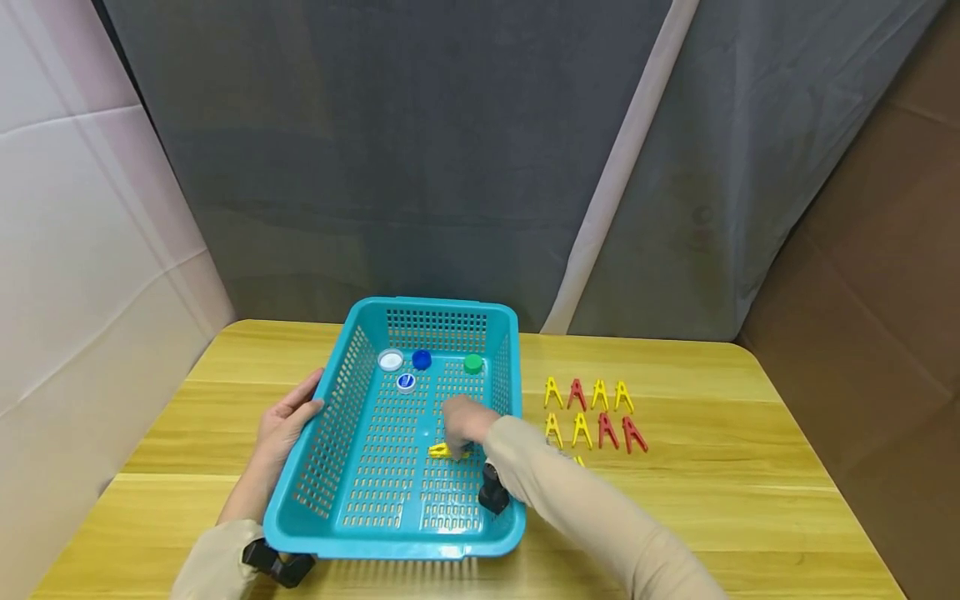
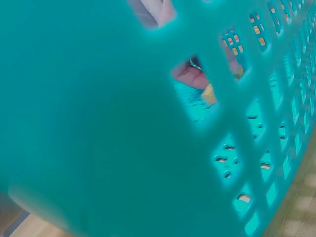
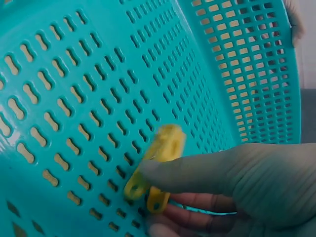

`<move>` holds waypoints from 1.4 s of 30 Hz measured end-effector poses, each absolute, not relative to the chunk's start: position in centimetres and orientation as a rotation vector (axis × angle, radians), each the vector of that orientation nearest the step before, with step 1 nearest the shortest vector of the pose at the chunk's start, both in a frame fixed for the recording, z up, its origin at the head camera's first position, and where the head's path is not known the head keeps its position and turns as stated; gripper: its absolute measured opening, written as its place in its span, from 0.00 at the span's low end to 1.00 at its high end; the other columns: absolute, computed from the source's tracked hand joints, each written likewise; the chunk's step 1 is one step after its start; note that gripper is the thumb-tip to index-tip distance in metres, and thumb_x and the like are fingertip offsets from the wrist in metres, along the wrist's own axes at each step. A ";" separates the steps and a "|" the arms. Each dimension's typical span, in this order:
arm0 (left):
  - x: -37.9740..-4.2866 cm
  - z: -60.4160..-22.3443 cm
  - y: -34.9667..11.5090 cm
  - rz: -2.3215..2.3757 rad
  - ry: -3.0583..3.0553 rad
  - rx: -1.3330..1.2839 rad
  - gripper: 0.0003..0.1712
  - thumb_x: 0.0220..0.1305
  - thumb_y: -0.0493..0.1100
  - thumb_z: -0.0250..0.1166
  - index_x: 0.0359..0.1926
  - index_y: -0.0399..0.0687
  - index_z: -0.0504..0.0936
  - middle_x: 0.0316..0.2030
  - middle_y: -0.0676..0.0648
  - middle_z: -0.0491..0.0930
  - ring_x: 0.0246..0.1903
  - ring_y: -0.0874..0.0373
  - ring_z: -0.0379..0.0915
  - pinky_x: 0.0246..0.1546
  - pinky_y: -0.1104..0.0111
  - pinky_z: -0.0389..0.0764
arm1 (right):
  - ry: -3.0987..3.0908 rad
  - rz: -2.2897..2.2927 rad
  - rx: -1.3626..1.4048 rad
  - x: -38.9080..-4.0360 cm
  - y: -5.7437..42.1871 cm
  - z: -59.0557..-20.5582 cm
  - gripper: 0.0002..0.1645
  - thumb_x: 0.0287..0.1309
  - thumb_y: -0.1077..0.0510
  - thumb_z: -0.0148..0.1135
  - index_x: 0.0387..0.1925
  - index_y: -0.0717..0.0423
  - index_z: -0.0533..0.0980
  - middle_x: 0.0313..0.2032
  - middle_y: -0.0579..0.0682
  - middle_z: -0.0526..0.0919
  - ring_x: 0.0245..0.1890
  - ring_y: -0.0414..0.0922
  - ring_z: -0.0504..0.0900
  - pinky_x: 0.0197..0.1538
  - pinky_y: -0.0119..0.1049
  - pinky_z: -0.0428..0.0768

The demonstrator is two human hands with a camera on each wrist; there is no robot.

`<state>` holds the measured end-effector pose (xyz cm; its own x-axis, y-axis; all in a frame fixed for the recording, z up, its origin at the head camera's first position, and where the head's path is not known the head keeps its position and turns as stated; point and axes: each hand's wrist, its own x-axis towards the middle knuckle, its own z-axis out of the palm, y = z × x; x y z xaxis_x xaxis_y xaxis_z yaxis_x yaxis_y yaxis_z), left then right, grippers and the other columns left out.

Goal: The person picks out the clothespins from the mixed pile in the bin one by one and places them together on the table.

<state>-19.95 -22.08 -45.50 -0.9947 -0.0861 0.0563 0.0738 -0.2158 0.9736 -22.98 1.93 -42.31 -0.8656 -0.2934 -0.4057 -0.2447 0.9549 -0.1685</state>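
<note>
A turquoise plastic basket [image 1: 405, 552] with slotted walls and floor stands on the table. My left hand [image 1: 287, 425] grips its left rim from outside, thumb over the edge. Inside, my right hand [image 1: 467, 419] reaches down near the right wall and pinches a yellow clothespin [image 3: 168, 143] between thumb and fingers, close to the basket floor. Toward the far end of the basket lie a white cap [image 1: 390, 360], a dark blue cap [image 1: 422, 359], a green cap [image 1: 472, 363] and a white cap with a blue print [image 1: 406, 382].
Right of the basket, yellow clothespins [image 1: 581, 430] and red clothespins [image 1: 607, 430] lie in rows on the wooden table [image 1: 720, 467]. The right sleeve [image 1: 592, 500] partly covers the nearest row. A grey curtain [image 1: 390, 167] hangs behind the table.
</note>
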 end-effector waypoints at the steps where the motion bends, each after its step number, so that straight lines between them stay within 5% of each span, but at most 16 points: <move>1: -19.9 -45.5 -22.1 -2.373 -1.898 0.011 0.25 0.65 0.33 0.58 0.63 0.42 0.68 0.42 0.70 0.79 0.44 0.76 0.74 0.40 0.82 0.75 | 2.670 -0.174 -0.395 -23.0 1.9 -42.3 0.17 0.38 0.68 0.74 0.29 0.60 0.73 0.26 0.48 0.70 0.25 0.43 0.66 0.28 0.31 0.74; 10: -19.9 -45.5 -22.2 -2.396 -1.879 0.014 0.24 0.65 0.33 0.58 0.61 0.47 0.71 0.42 0.69 0.79 0.43 0.75 0.75 0.40 0.80 0.76 | 2.708 -0.279 -0.426 -23.4 1.7 -42.4 0.17 0.38 0.67 0.73 0.28 0.58 0.71 0.25 0.47 0.70 0.24 0.41 0.66 0.26 0.29 0.71; 20: -19.9 -45.4 -22.1 -2.372 -1.908 0.028 0.24 0.65 0.33 0.58 0.62 0.45 0.69 0.42 0.70 0.79 0.44 0.76 0.74 0.40 0.81 0.76 | 2.761 -0.542 -0.448 -24.2 2.1 -42.2 0.26 0.42 0.61 0.72 0.10 0.51 0.61 0.11 0.41 0.59 0.13 0.37 0.57 0.17 0.26 0.58; 33: -19.7 -45.4 -22.2 -2.367 -1.892 0.032 0.23 0.64 0.32 0.58 0.60 0.47 0.72 0.41 0.69 0.79 0.43 0.76 0.74 0.40 0.81 0.76 | 2.758 -0.865 -0.342 -24.5 2.3 -41.5 0.14 0.44 0.61 0.73 0.24 0.57 0.72 0.23 0.46 0.72 0.23 0.40 0.69 0.24 0.28 0.70; 42: -19.9 -45.2 -22.0 -2.327 -1.966 0.074 0.29 0.65 0.34 0.57 0.65 0.33 0.61 0.41 0.72 0.78 0.44 0.77 0.73 0.41 0.82 0.75 | 2.817 -0.954 -0.348 -24.4 2.9 -40.2 0.13 0.43 0.61 0.73 0.24 0.58 0.74 0.23 0.46 0.73 0.24 0.41 0.70 0.25 0.29 0.71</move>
